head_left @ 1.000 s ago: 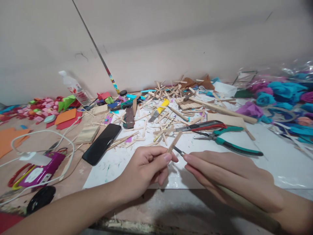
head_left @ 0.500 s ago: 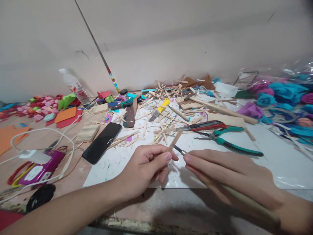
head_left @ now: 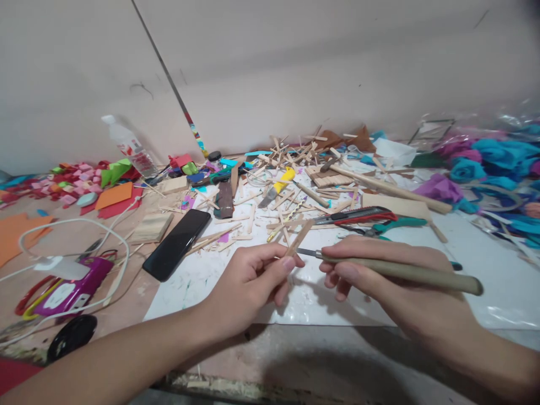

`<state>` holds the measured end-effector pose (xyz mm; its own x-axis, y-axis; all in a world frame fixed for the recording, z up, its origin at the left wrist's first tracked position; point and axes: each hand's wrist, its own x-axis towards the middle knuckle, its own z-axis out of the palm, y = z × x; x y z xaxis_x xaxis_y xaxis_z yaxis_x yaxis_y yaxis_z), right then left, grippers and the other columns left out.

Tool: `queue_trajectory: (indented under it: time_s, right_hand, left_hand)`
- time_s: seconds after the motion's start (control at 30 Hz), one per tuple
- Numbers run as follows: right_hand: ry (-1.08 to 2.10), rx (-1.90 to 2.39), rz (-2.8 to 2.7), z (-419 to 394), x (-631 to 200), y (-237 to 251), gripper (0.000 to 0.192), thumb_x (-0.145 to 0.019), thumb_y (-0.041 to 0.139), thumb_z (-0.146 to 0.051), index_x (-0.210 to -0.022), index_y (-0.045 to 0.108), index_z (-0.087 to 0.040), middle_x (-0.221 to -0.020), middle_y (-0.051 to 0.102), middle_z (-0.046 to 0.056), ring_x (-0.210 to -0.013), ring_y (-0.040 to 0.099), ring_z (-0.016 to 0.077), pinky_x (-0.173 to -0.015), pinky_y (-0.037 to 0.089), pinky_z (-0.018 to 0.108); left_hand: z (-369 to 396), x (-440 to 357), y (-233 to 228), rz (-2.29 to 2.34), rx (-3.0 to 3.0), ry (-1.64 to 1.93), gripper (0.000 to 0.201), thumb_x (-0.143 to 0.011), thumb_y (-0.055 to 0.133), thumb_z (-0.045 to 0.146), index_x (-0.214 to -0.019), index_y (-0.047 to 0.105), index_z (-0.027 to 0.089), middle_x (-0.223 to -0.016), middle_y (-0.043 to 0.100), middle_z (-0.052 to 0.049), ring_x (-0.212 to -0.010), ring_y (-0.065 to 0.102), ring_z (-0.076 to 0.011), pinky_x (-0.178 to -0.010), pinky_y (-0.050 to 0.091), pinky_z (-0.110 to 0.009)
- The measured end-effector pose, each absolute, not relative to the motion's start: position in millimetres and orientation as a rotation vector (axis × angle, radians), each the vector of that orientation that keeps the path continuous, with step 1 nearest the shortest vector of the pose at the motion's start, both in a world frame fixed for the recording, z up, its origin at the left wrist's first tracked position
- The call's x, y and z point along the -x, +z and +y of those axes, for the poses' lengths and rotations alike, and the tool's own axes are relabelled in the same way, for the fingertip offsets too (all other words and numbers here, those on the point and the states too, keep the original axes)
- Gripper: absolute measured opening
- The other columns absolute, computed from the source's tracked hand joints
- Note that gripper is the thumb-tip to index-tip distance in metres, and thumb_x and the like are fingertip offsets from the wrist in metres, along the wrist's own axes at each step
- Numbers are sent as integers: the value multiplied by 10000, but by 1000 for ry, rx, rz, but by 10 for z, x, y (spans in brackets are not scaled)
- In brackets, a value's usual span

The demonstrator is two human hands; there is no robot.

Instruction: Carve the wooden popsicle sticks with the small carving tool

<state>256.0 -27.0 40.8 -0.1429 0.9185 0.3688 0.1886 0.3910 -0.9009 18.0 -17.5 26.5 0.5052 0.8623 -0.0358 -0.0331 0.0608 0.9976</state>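
My left hand (head_left: 264, 275) pinches a flat wooden craft stick (head_left: 301, 236) between thumb and fingers, slanting up to the right. In my right hand (head_left: 379, 275) lies a carving chisel (head_left: 400, 273) with a long olive-brown handle, its butt pointing right. The chisel's thin metal blade points left and meets the stick just above my left fingertips; whether the edge touches the wood I cannot tell. Just beyond my right hand are green-handled pliers (head_left: 399, 225), partly hidden by it. A red and black utility knife (head_left: 358, 216) lies behind them.
Behind the hands, a yellow cutter (head_left: 278, 185) lies among scattered sticks and wood scraps. A black phone (head_left: 177, 244), a purple power strip (head_left: 78, 289) with white cable and a plastic bottle (head_left: 129, 147) are on the left. Blue crepe-paper flowers (head_left: 502, 160) fill the right side.
My right hand has turned over, so the chisel's handle now shows on top and lies more level. My left hand and the craft stick have hardly moved.
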Motion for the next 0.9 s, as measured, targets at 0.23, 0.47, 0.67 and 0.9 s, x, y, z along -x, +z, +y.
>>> queue_trajectory:
  time_s: [0.23, 0.47, 0.67, 0.9]
  right_hand:
    - [611, 1104, -1699, -323, -2555, 463, 117, -921, 832, -268, -941, 896, -364, -747, 853, -56, -519, 760, 136, -473, 602, 182]
    - [330, 989, -1933, -334, -2542, 454, 152, -995, 740, -202, -1034, 847, -302, -931, 890, -38, -731, 836, 171, -731, 686, 234]
    - [203, 976, -2100, -304, -2570, 457, 153, -1023, 674, -171, -1048, 812, -235, -893, 869, 4, -710, 824, 171, -661, 659, 220]
    - [460, 915, -2009, -231, -2603, 417, 141, -1024, 736, -193, -1071, 828, -288, -987, 871, -30, -830, 816, 153, -794, 649, 223]
  left_hand:
    - [-205, -174, 274, 891, -1491, 811, 326, -1118, 613, 425, -1124, 778, 144, -633, 560, 52, -572, 459, -76, -543, 338, -198]
    - [-215, -159, 288, 959, -1777, 816, 367, -1133, 552, 372, -910, 740, 150, -631, 554, 46, -590, 483, -90, -582, 364, -227]
    - [-187, -174, 227, 953, -2039, 853, 345, -1130, 510, 257, -818, 628, 167, -664, 535, 48, -617, 473, -93, -651, 349, -253]
    - [-221, -156, 312, 934, -1894, 838, 389, -1166, 499, 327, -874, 687, 154, -681, 564, 42, -644, 521, -87, -657, 379, -231]
